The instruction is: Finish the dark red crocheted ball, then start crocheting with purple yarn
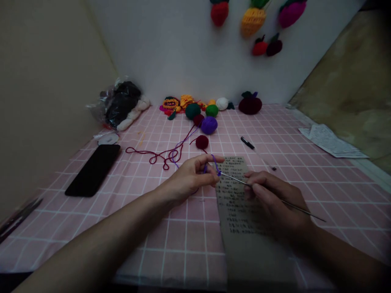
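Pink checked tabletop [180,244], pale wall [152,49] behind. Centre: left hand [194,174], thumb and fingers closed on purple yarn [219,173]. Right of centre: right hand [276,197], clamped on a hook [235,179] whose tip meets the yarn, above a written card [232,244]. Upper centre: purple ball [209,125].

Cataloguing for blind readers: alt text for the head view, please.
The left hand holds thin purple yarn, and the right hand a slim metal rod whose tip meets the yarn, above a handwritten brown card. Round coloured yarn balls lie behind on a pink checked tablecloth.
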{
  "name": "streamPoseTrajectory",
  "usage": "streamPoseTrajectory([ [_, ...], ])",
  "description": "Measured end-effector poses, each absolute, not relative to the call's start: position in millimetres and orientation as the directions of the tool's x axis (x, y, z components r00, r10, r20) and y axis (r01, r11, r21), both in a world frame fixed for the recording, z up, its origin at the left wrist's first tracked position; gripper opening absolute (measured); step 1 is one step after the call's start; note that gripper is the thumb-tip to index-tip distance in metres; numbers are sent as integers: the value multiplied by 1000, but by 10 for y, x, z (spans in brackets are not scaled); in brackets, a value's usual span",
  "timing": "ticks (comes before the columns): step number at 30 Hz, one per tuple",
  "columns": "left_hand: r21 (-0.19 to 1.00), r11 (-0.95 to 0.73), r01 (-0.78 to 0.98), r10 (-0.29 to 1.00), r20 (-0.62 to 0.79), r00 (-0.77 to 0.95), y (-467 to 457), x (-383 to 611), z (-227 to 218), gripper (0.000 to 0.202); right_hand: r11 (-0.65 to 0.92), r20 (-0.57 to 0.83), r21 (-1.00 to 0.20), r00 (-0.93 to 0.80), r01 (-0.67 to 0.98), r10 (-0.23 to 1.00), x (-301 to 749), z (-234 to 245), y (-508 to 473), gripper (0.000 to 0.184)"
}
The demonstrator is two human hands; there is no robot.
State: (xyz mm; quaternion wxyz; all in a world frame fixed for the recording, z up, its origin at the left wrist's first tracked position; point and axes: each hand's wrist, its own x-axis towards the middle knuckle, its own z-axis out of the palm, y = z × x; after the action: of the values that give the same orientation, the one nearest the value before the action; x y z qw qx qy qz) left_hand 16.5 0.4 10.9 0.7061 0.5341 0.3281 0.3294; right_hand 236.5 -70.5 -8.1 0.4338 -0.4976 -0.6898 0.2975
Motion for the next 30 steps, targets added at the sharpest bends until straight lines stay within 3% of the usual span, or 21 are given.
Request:
streamPoseTrajectory([
  [10,970,219,-101,818,-127,562,-5,152,149,47,379,362,-800,-129,466,923,2352,-55,-718,20],
  [19,982,182,-53,815,-121,566,-38,176,168,48,512,430,-658,-283,552,857,2345,-64,-699,15],
  [30,993,117,15,850,-107,517,-69,218,215,51,498,441,-679,-244,539,864,2307,-34,-718,19],
])
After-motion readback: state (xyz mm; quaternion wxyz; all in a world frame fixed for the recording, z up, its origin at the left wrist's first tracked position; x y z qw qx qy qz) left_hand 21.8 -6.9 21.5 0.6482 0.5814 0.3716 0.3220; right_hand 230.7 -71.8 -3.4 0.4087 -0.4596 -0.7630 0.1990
